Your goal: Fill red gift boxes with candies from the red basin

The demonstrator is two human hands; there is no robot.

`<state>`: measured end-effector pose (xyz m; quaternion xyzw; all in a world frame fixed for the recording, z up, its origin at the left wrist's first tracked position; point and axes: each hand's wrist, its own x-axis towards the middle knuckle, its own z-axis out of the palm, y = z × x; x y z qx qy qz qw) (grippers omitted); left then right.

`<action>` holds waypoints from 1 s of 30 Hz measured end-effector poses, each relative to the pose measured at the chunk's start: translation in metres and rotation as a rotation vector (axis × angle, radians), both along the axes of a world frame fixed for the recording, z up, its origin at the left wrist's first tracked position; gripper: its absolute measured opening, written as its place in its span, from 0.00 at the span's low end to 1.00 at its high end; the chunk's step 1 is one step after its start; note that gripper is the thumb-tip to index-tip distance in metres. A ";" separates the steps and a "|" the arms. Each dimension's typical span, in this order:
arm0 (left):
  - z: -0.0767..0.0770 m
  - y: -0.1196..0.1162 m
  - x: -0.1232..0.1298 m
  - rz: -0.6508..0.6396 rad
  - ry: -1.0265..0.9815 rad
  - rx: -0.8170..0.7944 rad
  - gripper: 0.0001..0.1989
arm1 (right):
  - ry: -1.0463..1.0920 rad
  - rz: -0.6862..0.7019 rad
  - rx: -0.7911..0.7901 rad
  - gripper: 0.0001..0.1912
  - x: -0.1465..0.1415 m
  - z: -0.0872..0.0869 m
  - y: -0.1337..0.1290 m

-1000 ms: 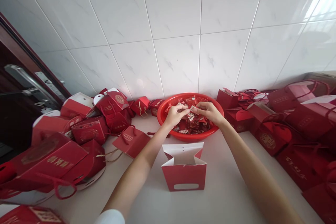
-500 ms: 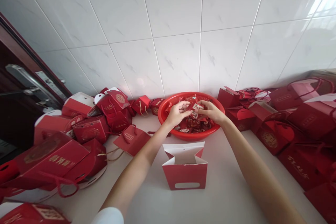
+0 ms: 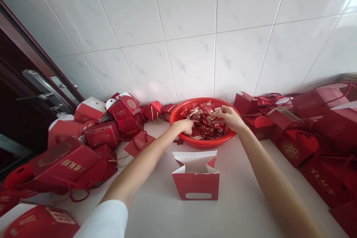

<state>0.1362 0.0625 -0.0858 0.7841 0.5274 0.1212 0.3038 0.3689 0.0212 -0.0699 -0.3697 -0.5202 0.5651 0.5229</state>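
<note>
A red plastic basket [image 3: 201, 143] full of small wrapped candies [image 3: 206, 131] stands against the wall. At its left side my left hand [image 3: 186, 126] reaches in, fingers curled down and closed; whatever is in them is hidden. My right hand [image 3: 229, 117] is over the right side, thumb and fingers closed on a wrapped candy [image 3: 218, 110] with a white patch. In front of the basket, between my forearms, a red paper gift box [image 3: 196, 184] stands upright with its top open and white inside.
Red gift boxes and bags [image 3: 75, 165] are heaped on the left of the white table [image 3: 167, 215]. More red boxes [image 3: 291, 148] crowd the right side. Behind is a tiled wall [image 3: 192, 67]; a dark door with a metal handle [image 3: 44, 85] is at far left.
My hands, close together over the basket's middle before, have moved apart. The left went down to the basket's left side, the right slightly to the right with a candy.
</note>
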 end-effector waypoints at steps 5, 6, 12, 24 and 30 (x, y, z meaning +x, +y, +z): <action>-0.013 0.010 0.012 -0.017 0.008 0.015 0.10 | -0.013 -0.021 -0.007 0.16 0.000 -0.001 0.001; -0.014 0.011 0.013 -0.019 0.023 0.014 0.10 | -0.019 -0.026 -0.005 0.15 0.000 -0.001 0.001; -0.003 0.000 0.017 -0.069 0.135 0.001 0.12 | -0.025 -0.066 0.001 0.13 -0.001 -0.002 0.003; 0.018 -0.012 0.022 0.048 -0.287 0.179 0.14 | 0.010 -0.092 -0.027 0.10 -0.003 0.001 0.000; 0.019 -0.009 0.022 0.167 -0.502 0.164 0.13 | 0.011 -0.081 -0.042 0.12 -0.003 -0.001 0.002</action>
